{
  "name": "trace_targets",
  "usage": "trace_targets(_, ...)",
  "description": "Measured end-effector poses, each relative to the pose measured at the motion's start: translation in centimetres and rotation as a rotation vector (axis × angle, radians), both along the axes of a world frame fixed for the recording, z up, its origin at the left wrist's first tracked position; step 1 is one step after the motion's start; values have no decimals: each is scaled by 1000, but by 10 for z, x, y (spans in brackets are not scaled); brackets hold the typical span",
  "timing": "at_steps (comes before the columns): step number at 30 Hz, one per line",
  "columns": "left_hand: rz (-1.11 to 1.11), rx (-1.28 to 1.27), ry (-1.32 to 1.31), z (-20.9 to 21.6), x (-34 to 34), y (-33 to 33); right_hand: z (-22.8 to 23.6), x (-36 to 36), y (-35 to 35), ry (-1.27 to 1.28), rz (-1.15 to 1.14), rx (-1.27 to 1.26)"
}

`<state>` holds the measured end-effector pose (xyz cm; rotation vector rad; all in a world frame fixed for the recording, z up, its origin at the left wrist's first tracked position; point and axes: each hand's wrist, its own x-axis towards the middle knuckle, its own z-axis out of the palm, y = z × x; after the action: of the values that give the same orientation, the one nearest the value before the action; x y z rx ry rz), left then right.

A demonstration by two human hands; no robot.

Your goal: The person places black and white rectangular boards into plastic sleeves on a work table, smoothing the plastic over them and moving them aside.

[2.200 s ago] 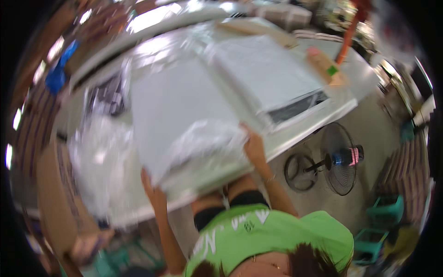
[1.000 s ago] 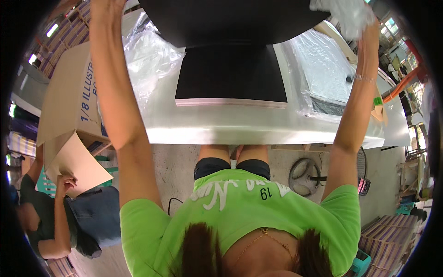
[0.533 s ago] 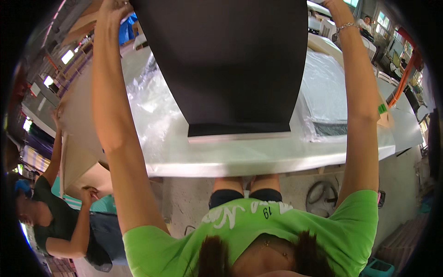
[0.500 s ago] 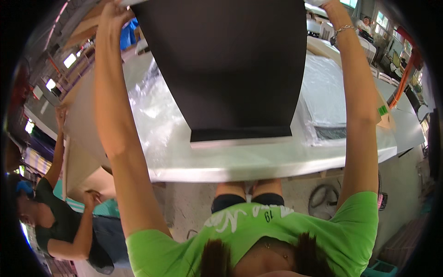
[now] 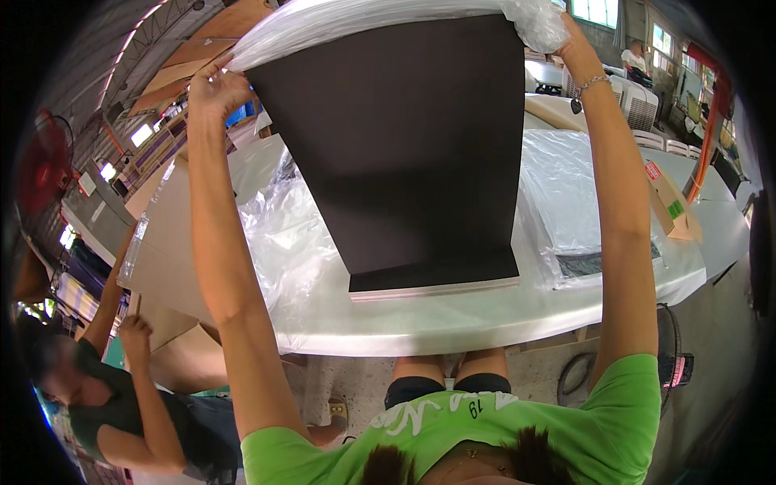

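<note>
A large black panel point(image 5: 404, 153) stands tilted on the white-covered table point(image 5: 420, 327), its lower end resting on a thin pale-edged stack point(image 5: 436, 289). Clear plastic film point(image 5: 356, 31) stretches across the panel's top edge. My left hand point(image 5: 220, 90) pinches the film at the panel's upper left corner. At the upper right, my right hand point(image 5: 572, 42) is closed on a bunched part of the same film. Both arms reach far forward and up.
A crumpled clear plastic sheet point(image 5: 287, 230) lies left of the panel. On the right are a plastic-wrapped flat pack point(image 5: 562, 194) and a small cardboard box point(image 5: 672, 202). A co-worker point(image 5: 121, 396) is at the left beside an open carton point(image 5: 190, 356). A fan point(image 5: 47, 162) stands far left.
The panel and my hands appear lower in the view, and the film along the top now shows. The co-worker's near hand has risen.
</note>
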<state>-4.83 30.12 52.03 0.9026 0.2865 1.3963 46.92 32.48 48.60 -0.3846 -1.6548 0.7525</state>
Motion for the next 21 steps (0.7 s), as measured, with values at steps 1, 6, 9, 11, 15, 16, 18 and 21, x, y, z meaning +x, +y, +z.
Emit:
trace_targets(1,-32,3,-51,-3,-4,4,-3,1,-1,1,10,-6)
trace_targets(6,-83,-79,19,-39,-21,22,-18,9,7,3,72,-20)
trace_targets(9,-638,121,90,-66,-36,34,-40,20,6,-1,188,-2)
trace_targets(11,-319,-41,41,-90,-32,29,-60,13,-1,75,44,-53)
trace_targets(15,-276,74,135,-127,-30,23,-99,16,-13,113,-13,-115)
trace_targets(16,-271,64,119,-136,-28,19,-106,17,-15,117,-24,-125)
trace_targets(18,-199,45,66,-148,-21,13,-118,17,-20,119,-46,-145)
trace_targets(21,-215,17,111,-155,-29,18,-131,12,-26,99,-80,-152)
